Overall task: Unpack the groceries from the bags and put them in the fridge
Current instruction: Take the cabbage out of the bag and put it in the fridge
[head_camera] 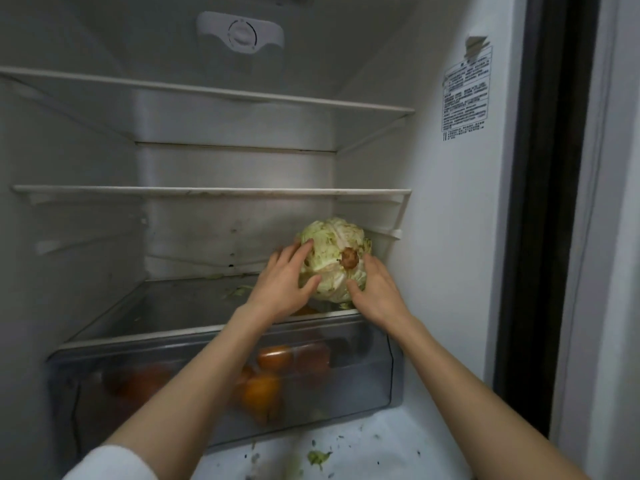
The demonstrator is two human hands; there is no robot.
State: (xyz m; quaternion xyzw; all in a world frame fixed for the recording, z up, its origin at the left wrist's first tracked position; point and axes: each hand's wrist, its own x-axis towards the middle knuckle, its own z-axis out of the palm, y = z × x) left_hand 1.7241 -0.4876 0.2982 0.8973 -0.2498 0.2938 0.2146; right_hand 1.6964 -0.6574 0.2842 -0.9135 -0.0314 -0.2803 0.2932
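A pale green cabbage [334, 256] with its brown stem end facing me sits at the right end of the fridge's lowest glass shelf [180, 306]. Both hands hold it inside the open fridge. My left hand [285, 282] cups its left side with fingers spread over the leaves. On the lower right side, my right hand [375, 289] presses against it. No grocery bags are in view.
Two bare shelves, upper [207, 91] and middle [207, 192], sit above. Below the glass shelf a clear crisper drawer [363, 375] holds several oranges [263, 389]. Cabbage scraps [317, 457] litter the white ledge in front. The fridge's right wall [450, 237] is close to the cabbage.
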